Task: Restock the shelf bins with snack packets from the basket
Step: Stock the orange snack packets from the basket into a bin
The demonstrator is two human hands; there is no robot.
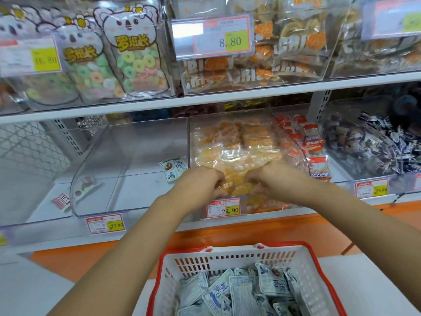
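A white basket with a red rim sits at the bottom and holds several white-and-blue snack packets. On the middle shelf a clear bin is filled with orange snack packets. Both my hands reach into its front opening. My left hand and my right hand have curled fingers on a clear bag of orange packets between them. To the left, a nearly empty clear bin holds one white-and-blue packet at its right side.
Price tags hang on the bin fronts. Bins of red-and-white packets and dark packets stand to the right. The upper shelf carries bins of koala-print candy bags and crisps. An orange ledge runs below.
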